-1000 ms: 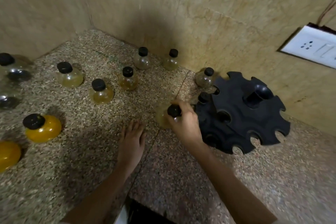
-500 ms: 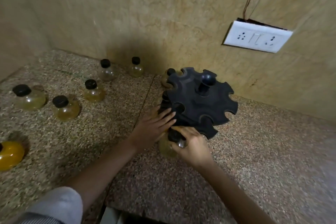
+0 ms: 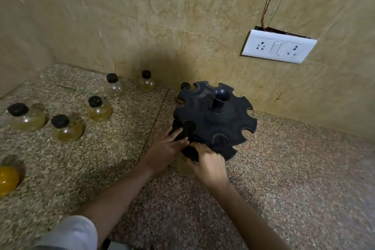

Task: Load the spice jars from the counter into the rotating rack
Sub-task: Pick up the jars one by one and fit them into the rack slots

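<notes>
The black rotating rack (image 3: 215, 122) stands on the speckled counter by the back wall, with notched slots round its rim. My right hand (image 3: 209, 163) grips the black cap of a yellowish spice jar (image 3: 183, 166) at the rack's near-left edge, the jar body low beside the rack. My left hand (image 3: 167, 149) rests on the rack's left rim with its fingers laid straight against it. One jar cap (image 3: 185, 85) shows behind the rack. Several round glass jars with black caps stand to the left, such as a jar (image 3: 99, 107) and a jar (image 3: 66, 128).
A white socket plate (image 3: 279, 47) with a hanging wire sits on the back wall at right. The side wall closes off the counter at far left. A yellow-filled jar (image 3: 7, 180) lies at the left edge. Bare speckled counter (image 3: 294, 178) stretches right of the rack.
My right hand has carried the jar from the counter left of the rack round to its near edge. My left hand has left the counter and come up onto the rack's rim.
</notes>
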